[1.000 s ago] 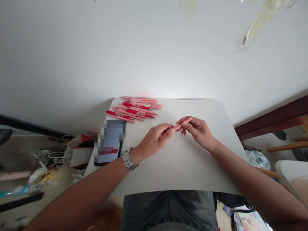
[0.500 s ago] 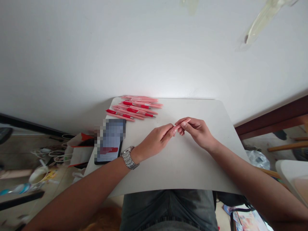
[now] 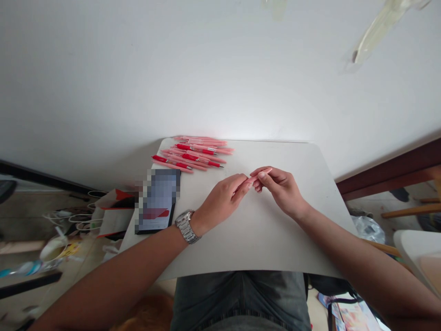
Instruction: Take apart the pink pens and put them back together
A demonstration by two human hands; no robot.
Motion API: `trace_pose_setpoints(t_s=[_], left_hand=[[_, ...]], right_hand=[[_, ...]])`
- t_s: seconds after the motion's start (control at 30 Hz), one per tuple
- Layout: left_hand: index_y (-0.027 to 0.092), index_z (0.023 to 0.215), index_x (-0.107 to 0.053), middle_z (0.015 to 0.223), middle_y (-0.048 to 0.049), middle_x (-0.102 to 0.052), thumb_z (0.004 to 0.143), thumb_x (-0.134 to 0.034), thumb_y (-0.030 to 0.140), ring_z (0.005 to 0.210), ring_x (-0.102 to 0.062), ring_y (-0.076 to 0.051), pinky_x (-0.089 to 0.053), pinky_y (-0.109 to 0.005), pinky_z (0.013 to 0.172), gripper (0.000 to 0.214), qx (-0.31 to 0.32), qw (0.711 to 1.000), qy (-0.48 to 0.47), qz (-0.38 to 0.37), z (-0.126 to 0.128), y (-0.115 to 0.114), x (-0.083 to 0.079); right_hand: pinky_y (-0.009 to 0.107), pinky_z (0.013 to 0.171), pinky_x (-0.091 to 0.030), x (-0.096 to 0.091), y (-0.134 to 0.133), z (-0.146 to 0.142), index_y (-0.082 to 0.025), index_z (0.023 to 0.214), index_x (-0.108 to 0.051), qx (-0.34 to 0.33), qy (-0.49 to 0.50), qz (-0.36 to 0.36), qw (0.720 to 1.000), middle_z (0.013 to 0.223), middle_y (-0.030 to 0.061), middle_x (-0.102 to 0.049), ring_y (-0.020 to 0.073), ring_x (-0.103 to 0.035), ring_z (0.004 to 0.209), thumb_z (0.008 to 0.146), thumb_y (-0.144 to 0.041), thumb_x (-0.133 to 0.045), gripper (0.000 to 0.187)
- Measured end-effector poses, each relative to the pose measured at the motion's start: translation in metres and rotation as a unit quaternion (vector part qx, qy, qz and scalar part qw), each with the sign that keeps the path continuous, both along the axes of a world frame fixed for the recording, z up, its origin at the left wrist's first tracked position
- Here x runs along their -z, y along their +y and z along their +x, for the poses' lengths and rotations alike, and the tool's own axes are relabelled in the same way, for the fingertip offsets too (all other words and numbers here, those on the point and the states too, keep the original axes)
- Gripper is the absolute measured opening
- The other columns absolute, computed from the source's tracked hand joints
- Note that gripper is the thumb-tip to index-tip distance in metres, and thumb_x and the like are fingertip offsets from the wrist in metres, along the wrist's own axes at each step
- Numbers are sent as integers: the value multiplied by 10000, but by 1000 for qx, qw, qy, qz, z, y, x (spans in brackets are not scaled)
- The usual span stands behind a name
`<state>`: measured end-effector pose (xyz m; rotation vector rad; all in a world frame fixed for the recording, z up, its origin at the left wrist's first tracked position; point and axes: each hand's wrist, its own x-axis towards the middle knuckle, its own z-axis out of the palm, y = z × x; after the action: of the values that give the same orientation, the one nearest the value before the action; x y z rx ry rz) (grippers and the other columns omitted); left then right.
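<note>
A slim pink pen (image 3: 266, 171) is held between both hands over the middle of the white table (image 3: 262, 239). My left hand (image 3: 223, 196) is closed around its left end, so that end is mostly hidden. With thumb and fingers pinched, my right hand (image 3: 283, 189) grips the other end, and the tip points up and to the right. To the left at the back lies a pile of pink pens (image 3: 206, 158). Several red pens (image 3: 189, 156) with clear and silver parts rest among them.
A phone (image 3: 158, 202) lies at the table's left edge, beside my watch (image 3: 186, 226). The wall (image 3: 220, 69) rises directly behind the table. Bags, cables and a cup (image 3: 54, 248) sit on the floor at the left; a wooden chair (image 3: 409, 211) stands at the right.
Both hands still hold the pink pen in nearly the same place. My left hand has shifted very slightly; the pile has not changed.
</note>
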<state>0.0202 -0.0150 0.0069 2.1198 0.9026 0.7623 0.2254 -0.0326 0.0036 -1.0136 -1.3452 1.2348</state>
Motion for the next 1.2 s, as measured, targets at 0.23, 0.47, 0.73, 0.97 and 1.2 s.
trace_pose_setpoints(t_s=[0.23, 0.47, 0.73, 0.97, 1.2], left_hand=[[199, 865, -523, 812, -6, -560, 1136, -386, 390, 735, -507, -155, -358, -287, 694, 359, -10, 1000, 17, 16, 0, 1, 1], [198, 892, -553, 757, 24, -554, 1132, -406, 408, 666, -497, -131, -346, -286, 672, 351, 13, 999, 8, -46, -1, -2, -2], [191, 848, -563, 723, 19, -477, 1123, -343, 532, 617, -395, -124, -339, -279, 604, 490, 104, 970, -53, -215, -5, -2, -9], [195, 1013, -651, 721, 38, -475, 1129, -374, 490, 588, -388, -114, -329, -274, 606, 421, 42, 991, -21, -129, -5, -3, -10], [223, 1108, -681, 865, 3, -662, 1131, -413, 402, 741, -574, -144, -365, -273, 668, 324, -32, 997, 69, 26, -6, 2, -3]], right_hand=[[344, 692, -581, 0, -1, -3, -209, 1038, -803, 26, 0, -27, 999, 845, 51, -747, 178, -673, 751, 969, -530, -724, 338], [313, 582, -515, -1, -2, -1, -208, 947, -796, 31, -42, -16, 998, 686, 13, -647, 141, -568, 594, 1008, -580, -639, 409], [304, 600, -496, -5, -3, 8, -222, 960, -786, -12, -64, 27, 998, 677, 0, -622, 138, -548, 608, 1040, -529, -613, 362], [320, 700, -528, -3, 1, 8, -262, 1217, -719, -20, -18, 16, 999, 797, 8, -676, 157, -589, 724, 1038, -498, -635, 308], [312, 678, -509, 0, 5, 9, -215, 1023, -695, 0, -34, -6, 999, 789, 13, -670, 148, -589, 709, 992, -455, -720, 244]])
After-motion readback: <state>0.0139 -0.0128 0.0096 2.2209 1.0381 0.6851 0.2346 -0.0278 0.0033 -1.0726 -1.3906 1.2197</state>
